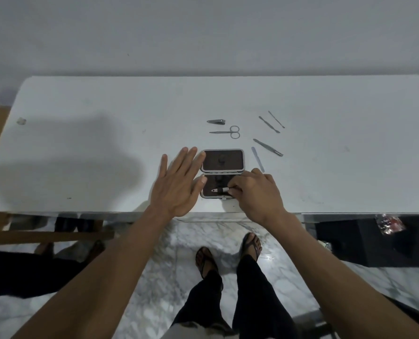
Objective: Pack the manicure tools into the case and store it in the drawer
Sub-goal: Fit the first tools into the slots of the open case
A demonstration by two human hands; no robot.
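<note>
A small dark manicure case (222, 159) lies open near the front edge of the white table (105, 143). My right hand (257, 194) pinches a small nail clipper (220, 190) that lies in the case's near half. My left hand (179, 184) rests flat, fingers spread, against the case's left side. Loose tools lie beyond the case: a larger nail clipper (216, 121), scissors (226, 132), tweezers (267, 147), a nail file (257, 158) and two thin pushers (269, 124) (276, 119).
A wall stands right behind the table. A wooden frame (44, 234) is at the lower left and a black box (374, 241) with a plastic wrapper (389, 223) at the lower right. My feet stand on marble floor below the table edge.
</note>
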